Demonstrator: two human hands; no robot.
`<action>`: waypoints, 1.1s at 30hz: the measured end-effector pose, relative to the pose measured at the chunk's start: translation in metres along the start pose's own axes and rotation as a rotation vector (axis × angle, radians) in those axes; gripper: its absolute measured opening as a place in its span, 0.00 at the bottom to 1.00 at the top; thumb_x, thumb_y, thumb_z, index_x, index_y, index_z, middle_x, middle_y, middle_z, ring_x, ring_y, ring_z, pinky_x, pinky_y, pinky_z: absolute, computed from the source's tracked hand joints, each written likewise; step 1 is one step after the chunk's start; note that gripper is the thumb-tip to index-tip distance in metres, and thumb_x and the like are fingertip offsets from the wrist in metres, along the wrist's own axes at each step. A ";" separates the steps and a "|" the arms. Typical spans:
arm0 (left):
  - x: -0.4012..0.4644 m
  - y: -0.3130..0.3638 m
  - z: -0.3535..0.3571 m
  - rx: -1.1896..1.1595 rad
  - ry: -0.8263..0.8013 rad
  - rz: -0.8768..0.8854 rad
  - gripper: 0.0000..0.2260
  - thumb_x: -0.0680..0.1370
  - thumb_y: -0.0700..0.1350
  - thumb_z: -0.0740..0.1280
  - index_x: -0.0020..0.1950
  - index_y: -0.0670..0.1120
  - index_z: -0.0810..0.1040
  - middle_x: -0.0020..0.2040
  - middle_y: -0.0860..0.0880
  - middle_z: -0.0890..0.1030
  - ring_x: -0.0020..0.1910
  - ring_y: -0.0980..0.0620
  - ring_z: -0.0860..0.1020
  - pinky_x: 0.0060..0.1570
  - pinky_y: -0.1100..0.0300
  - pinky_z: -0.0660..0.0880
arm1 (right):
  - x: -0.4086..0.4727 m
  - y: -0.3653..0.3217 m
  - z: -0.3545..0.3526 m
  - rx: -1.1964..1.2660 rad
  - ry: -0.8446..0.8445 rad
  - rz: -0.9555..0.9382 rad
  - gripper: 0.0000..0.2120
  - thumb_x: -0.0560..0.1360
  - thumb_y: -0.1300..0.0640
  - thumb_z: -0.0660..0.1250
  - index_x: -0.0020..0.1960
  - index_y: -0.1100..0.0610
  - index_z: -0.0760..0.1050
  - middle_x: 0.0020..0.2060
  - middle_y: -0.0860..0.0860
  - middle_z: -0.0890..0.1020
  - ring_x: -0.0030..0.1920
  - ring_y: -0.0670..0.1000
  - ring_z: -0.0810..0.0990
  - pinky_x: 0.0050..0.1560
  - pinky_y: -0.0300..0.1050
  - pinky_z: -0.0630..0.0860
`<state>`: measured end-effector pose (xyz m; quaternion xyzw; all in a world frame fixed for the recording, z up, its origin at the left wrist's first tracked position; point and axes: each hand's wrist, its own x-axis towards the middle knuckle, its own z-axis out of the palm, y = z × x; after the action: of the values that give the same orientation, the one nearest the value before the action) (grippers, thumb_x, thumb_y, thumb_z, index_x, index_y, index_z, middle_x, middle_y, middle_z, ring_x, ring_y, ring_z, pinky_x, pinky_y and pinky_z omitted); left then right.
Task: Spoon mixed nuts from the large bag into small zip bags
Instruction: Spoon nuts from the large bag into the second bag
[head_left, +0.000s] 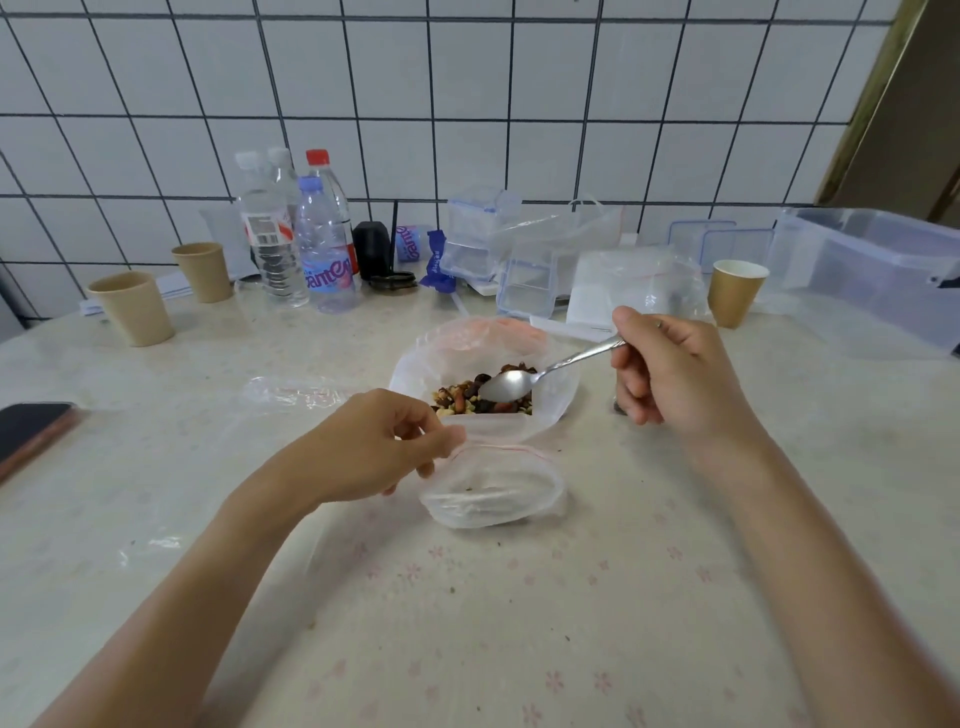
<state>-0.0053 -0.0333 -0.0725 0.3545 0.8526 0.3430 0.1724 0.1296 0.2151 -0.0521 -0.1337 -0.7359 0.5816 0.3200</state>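
Note:
The large clear bag (462, 345) stands open in the middle of the table, with mixed nuts (460, 397) showing inside. My right hand (670, 366) grips the handle of a metal spoon (506, 385); its bowl hangs over the nuts and looks empty. Just in front of the large bag lies a small zip bag (493, 491) with a red seal line, its mouth held open. My left hand (384, 441) pinches that bag's left rim. Only a few crumbs show inside the small bag.
Several water bottles (317, 244) and paper cups (132, 306) stand at the back left. Clear plastic containers (524, 280), a stack of zip bags (613, 286), another cup (735, 291) and a big clear bin (878, 275) are at the back right. A phone (31, 431) lies at the left edge.

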 end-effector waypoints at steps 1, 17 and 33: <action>0.003 -0.001 -0.002 0.017 0.062 -0.019 0.19 0.77 0.65 0.67 0.39 0.51 0.83 0.35 0.54 0.84 0.26 0.57 0.75 0.32 0.63 0.75 | 0.001 0.003 0.002 -0.004 0.033 0.025 0.22 0.84 0.50 0.65 0.35 0.61 0.72 0.21 0.50 0.69 0.19 0.51 0.67 0.24 0.39 0.66; 0.031 -0.024 0.024 0.136 0.440 -0.063 0.21 0.80 0.59 0.67 0.42 0.42 0.77 0.37 0.46 0.80 0.40 0.45 0.79 0.40 0.49 0.75 | -0.008 0.026 0.035 -0.472 0.017 -0.061 0.25 0.85 0.53 0.59 0.39 0.72 0.71 0.19 0.46 0.72 0.24 0.54 0.70 0.32 0.55 0.74; 0.031 -0.014 0.029 -0.099 0.476 0.110 0.03 0.81 0.50 0.70 0.52 0.53 0.80 0.42 0.56 0.84 0.37 0.61 0.82 0.33 0.72 0.71 | -0.007 0.036 0.044 -0.248 -0.027 0.232 0.21 0.85 0.51 0.60 0.39 0.62 0.76 0.23 0.51 0.74 0.20 0.52 0.72 0.22 0.39 0.69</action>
<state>-0.0185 -0.0045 -0.1042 0.3007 0.8309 0.4669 -0.0352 0.1012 0.1877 -0.0938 -0.2484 -0.7858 0.5212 0.2219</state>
